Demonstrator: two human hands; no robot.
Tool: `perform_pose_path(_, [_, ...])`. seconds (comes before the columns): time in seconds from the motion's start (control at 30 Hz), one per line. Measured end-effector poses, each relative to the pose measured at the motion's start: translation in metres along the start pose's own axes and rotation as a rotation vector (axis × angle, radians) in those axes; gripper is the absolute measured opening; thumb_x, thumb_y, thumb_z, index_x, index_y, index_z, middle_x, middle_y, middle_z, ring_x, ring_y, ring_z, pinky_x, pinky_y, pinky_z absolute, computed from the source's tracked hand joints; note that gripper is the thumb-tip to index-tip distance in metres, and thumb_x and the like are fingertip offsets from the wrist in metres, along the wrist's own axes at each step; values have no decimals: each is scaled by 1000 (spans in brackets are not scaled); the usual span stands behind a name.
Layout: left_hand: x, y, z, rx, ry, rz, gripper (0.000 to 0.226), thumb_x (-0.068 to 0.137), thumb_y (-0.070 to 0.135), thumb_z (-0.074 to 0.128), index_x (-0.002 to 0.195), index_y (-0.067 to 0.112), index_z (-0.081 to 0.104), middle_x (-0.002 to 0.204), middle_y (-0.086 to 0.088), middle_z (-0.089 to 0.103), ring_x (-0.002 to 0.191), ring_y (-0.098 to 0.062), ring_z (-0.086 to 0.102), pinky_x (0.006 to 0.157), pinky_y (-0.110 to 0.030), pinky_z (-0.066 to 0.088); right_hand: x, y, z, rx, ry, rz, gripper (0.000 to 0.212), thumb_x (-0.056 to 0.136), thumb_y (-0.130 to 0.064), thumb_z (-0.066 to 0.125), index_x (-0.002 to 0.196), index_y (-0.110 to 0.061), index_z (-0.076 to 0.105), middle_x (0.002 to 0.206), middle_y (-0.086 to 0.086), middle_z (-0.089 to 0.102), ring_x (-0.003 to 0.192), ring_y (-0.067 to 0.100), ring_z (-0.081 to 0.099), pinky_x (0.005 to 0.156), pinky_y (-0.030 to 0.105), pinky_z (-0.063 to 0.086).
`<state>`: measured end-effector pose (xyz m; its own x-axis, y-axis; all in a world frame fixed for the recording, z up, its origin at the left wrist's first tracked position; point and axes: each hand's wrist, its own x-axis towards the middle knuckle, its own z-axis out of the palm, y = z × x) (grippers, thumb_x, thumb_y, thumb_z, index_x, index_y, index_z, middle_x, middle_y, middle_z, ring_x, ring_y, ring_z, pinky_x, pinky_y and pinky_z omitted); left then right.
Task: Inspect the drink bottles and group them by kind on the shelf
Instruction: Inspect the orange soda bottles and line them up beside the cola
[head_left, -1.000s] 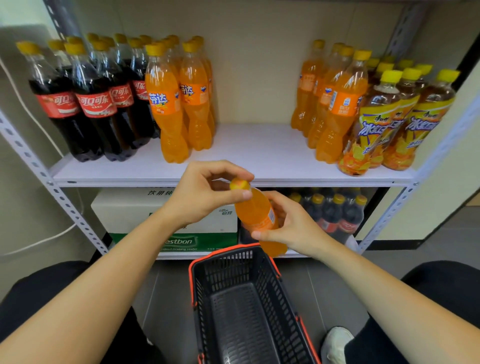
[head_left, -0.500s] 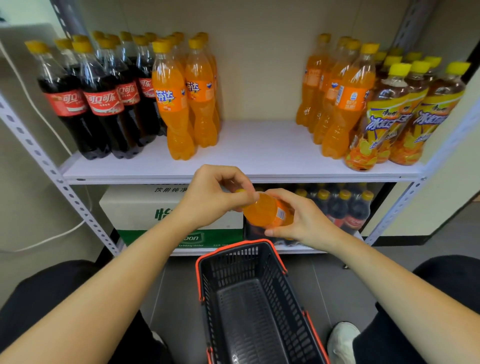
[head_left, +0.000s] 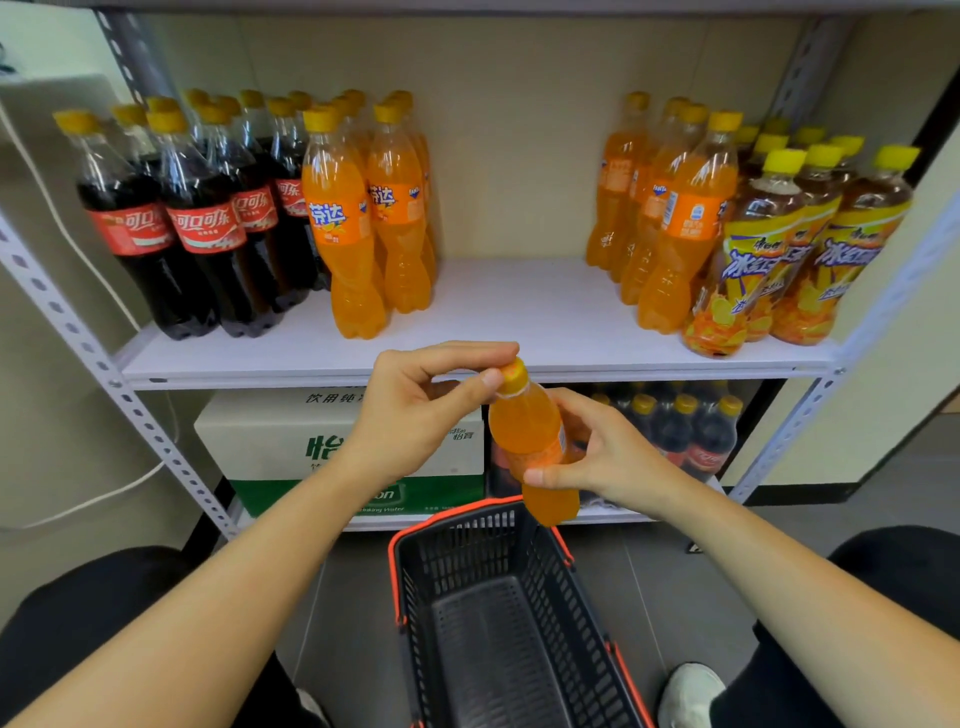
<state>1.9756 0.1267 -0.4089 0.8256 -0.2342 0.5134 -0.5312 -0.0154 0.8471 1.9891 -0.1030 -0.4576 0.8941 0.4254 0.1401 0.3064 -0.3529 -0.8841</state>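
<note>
I hold an orange soda bottle (head_left: 530, 436) almost upright in front of the shelf edge, above the basket. My left hand (head_left: 415, 415) pinches its yellow cap (head_left: 511, 376). My right hand (head_left: 608, 457) grips the bottle's body from the right. On the white shelf (head_left: 519, 306) stand several cola bottles (head_left: 197, 234) at the left, several orange soda bottles (head_left: 363, 228) beside them, more orange soda bottles (head_left: 670, 218) at the right, and several iced tea bottles (head_left: 795, 244) at the far right.
A black basket with a red rim (head_left: 498, 613) sits on the floor between my knees, nothing in it. On the lower shelf are a white and green water carton (head_left: 322, 447) and several cola bottles (head_left: 685, 431). Grey metal uprights (head_left: 78, 332) frame the rack.
The orange bottle has gone from tilted, cap toward my left hand, back to nearly upright, and its cap shows again. Both hands keep their hold.
</note>
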Motion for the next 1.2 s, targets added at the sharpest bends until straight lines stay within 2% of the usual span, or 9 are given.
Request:
perform_pose_path(0.17, [-1,-4,5,164,156,170,29,83,7,79,111,11,75,114,-2,75,99,-14,74,80,-23,59,1,-1,1,76,-22,9,66,80,-18,87,139,-24,56,126,-7,71,115,10,68,98,32,55])
perform_pose_path(0.33, [2,-11,4,155,279,133,25,84,13,79,108,18,76,105,-2,77,89,-16,76,79,-30,62,2,-2,4,129,-46,34,58,82,-23,84,135,-27,58,122,-12,72,113,7,69,87,19,56])
perform_pose_path(0.47, [0,-13,5,129,173,89,33,87,0,76,118,10,72,114,-6,75,101,-20,75,81,-32,62,5,-6,3,205,15,54,55,83,-24,81,133,-28,59,119,-11,74,110,7,70,82,18,56])
perform_pose_path(0.57, [-2,-16,4,228,11,96,27,88,2,76,114,9,75,130,-2,67,112,-19,70,83,-32,62,8,-12,-2,342,98,88,49,79,-35,78,124,-27,62,107,-4,77,90,5,74,66,16,56])
perform_pose_path(0.7, [-9,-22,8,349,-166,-47,36,86,14,81,121,20,74,139,5,59,121,-12,63,93,-41,59,15,-21,-10,529,227,160,58,79,-42,73,130,-19,60,117,6,75,103,22,75,81,43,63])
perform_pose_path(0.9, [-17,-28,12,329,-353,-112,96,73,30,92,153,40,39,141,14,52,119,-10,60,90,-29,58,27,-31,-29,720,330,235,59,89,-45,68,139,-18,52,121,7,74,109,24,73,82,51,62])
perform_pose_path(1.0, [-16,-29,14,251,-270,-125,92,73,23,89,151,40,41,137,5,57,111,-19,64,83,-28,60,29,-33,-36,779,293,254,59,90,-44,68,139,-13,53,121,10,74,110,27,72,82,51,62])
perform_pose_path(1.1, [-14,-23,18,49,-162,-182,82,71,21,84,144,37,49,127,3,67,97,-22,69,83,-32,61,27,-35,-41,812,168,221,57,82,-26,74,132,-6,56,112,11,75,103,28,74,79,41,62])
perform_pose_path(1.2, [-10,-17,20,-86,-75,-155,70,77,14,74,140,29,49,106,17,74,87,1,66,75,-20,58,26,-36,-34,817,131,237,60,81,-18,74,134,-1,54,115,16,73,101,30,74,78,35,62])
